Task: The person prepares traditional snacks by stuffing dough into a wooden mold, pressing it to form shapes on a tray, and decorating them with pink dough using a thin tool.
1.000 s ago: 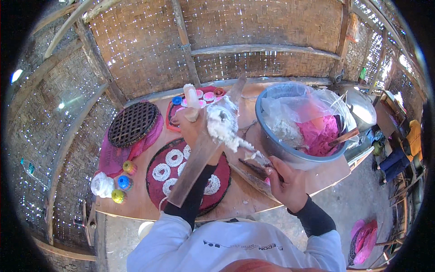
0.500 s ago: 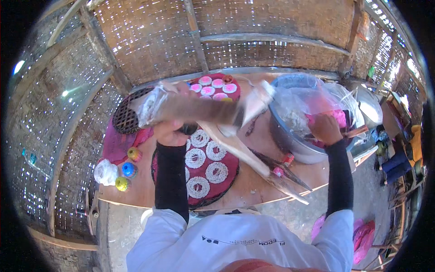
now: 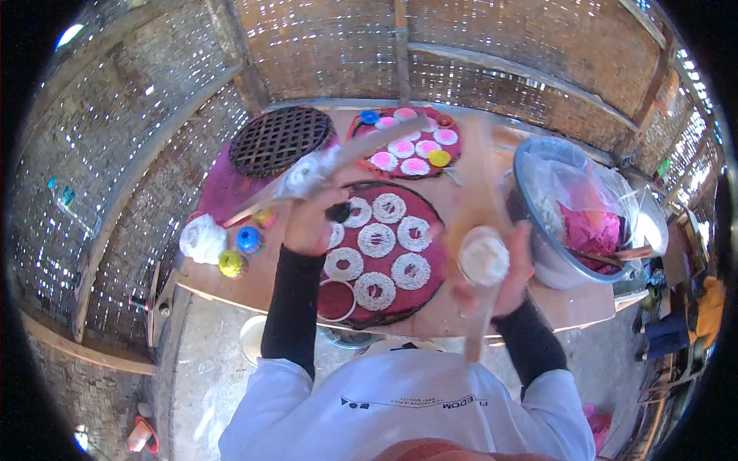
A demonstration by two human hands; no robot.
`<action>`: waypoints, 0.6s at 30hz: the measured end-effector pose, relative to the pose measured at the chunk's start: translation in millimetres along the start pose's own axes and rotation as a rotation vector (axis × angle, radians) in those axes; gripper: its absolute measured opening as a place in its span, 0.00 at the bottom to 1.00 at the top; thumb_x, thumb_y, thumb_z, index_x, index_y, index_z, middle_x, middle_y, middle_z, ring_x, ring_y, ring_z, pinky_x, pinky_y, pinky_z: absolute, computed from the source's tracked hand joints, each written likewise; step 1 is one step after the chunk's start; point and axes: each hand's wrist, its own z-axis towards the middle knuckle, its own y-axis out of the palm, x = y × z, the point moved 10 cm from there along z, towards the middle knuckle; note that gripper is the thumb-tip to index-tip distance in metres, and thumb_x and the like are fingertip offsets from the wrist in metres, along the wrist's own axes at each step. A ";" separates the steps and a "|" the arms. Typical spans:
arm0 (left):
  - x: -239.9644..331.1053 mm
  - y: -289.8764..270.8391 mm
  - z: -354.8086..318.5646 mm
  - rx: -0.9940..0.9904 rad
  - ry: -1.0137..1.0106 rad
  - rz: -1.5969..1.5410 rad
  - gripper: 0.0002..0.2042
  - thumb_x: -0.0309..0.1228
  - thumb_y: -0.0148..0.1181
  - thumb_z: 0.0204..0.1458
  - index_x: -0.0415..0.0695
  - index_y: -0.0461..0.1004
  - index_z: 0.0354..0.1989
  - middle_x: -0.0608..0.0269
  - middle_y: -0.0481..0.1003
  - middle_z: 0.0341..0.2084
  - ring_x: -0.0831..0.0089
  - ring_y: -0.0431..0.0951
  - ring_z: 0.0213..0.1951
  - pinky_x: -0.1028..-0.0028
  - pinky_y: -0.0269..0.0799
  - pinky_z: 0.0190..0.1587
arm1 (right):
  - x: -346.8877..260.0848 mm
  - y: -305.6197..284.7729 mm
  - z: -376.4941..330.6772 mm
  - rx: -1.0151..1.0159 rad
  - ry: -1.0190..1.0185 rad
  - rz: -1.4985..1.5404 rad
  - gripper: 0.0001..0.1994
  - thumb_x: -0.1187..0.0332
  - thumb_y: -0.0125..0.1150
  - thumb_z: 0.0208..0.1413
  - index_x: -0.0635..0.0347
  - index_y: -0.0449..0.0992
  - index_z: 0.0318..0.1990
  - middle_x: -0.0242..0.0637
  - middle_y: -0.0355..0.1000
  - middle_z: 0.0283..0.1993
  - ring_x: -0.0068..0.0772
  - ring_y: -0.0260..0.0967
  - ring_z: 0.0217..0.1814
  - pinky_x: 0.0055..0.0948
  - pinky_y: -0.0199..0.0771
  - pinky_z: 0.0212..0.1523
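Note:
My left hand (image 3: pixel 307 224) is wrapped round a long wooden piece (image 3: pixel 377 144) with a white-covered middle, held slantwise above the table. My right hand (image 3: pixel 509 280) grips a second wooden piece (image 3: pixel 477 192), smeared by motion, with a round lump of white dough (image 3: pixel 484 260) at its middle. Between the hands lies a round, dark-rimmed tray (image 3: pixel 430 296) lined in dark red. Several lacy white dough rings (image 3: pixel 377 240) rest on it, and a thin white hoop (image 3: pixel 337 300) lies at its near left.
Behind is a round tray of pink-and-white pieces (image 3: pixel 415 166). A grey tub (image 3: pixel 530 230) at right holds plastic and pink stuff (image 3: pixel 592 230). At left are a dark lattice tray (image 3: pixel 280 142), a white plastic bundle (image 3: pixel 203 238), and blue (image 3: pixel 248 240) and yellow (image 3: pixel 232 263) balls.
My right hand has left the tub and now holds the wooden piece that lay across the table, with white dough on it. My left hand's wooden piece has tilted. The view has shifted.

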 end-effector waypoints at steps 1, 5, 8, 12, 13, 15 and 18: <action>-4.2 -30.3 -9.5 0.116 0.001 0.327 0.14 0.24 0.57 0.40 0.40 0.69 0.39 0.60 0.72 0.36 0.69 0.73 0.39 0.72 0.68 0.41 | -27.3 -3.7 -4.3 0.039 -0.111 -0.270 0.39 0.34 0.32 0.50 0.64 0.61 0.53 0.44 0.67 0.45 0.30 0.69 0.33 0.27 0.70 0.21; 45.7 11.1 -66.7 0.047 0.572 1.004 0.16 0.32 0.63 0.38 0.42 0.70 0.37 0.59 0.72 0.34 0.66 0.73 0.37 0.69 0.68 0.38 | -51.5 3.9 1.4 0.259 -0.309 -0.859 0.30 0.55 0.45 0.55 0.65 0.48 0.59 0.37 0.65 0.40 0.22 0.65 0.25 0.21 0.65 0.16; 67.0 34.6 -79.6 -0.077 0.608 1.155 0.18 0.37 0.65 0.35 0.45 0.70 0.35 0.59 0.71 0.32 0.62 0.72 0.35 0.66 0.67 0.35 | -42.8 34.9 15.7 0.146 -0.360 -1.083 0.37 0.63 0.54 0.50 0.65 0.40 0.62 0.38 0.59 0.44 0.26 0.62 0.39 0.26 0.67 0.35; 60.6 32.6 -82.5 -0.215 0.485 1.193 0.17 0.40 0.63 0.33 0.47 0.71 0.33 0.60 0.72 0.26 0.59 0.72 0.29 0.64 0.65 0.31 | -34.9 87.3 17.6 -0.114 -0.452 -1.432 0.45 0.60 0.62 0.43 0.67 0.38 0.62 0.47 0.52 0.56 0.35 0.50 0.60 0.34 0.52 0.58; 55.1 32.8 -84.6 -0.291 0.386 1.121 0.17 0.40 0.63 0.33 0.47 0.72 0.32 0.59 0.72 0.24 0.59 0.72 0.28 0.64 0.65 0.31 | -27.5 93.2 19.9 -0.160 -0.429 -1.437 0.46 0.60 0.63 0.42 0.68 0.38 0.62 0.49 0.50 0.58 0.37 0.48 0.62 0.35 0.50 0.59; 58.1 33.1 -92.2 -0.290 0.299 1.061 0.15 0.39 0.63 0.31 0.47 0.72 0.30 0.57 0.71 0.22 0.58 0.72 0.28 0.64 0.65 0.31 | -13.2 104.2 24.0 -0.252 -0.382 -1.443 0.47 0.59 0.64 0.41 0.70 0.39 0.61 0.52 0.45 0.62 0.41 0.43 0.66 0.36 0.46 0.61; 34.0 43.7 -109.5 -0.454 0.203 1.111 0.18 0.37 0.66 0.31 0.44 0.73 0.32 0.59 0.72 0.25 0.62 0.74 0.31 0.65 0.67 0.36 | 9.8 85.4 17.4 -0.222 -0.288 -1.512 0.46 0.59 0.65 0.40 0.70 0.41 0.61 0.55 0.48 0.61 0.46 0.48 0.64 0.37 0.48 0.61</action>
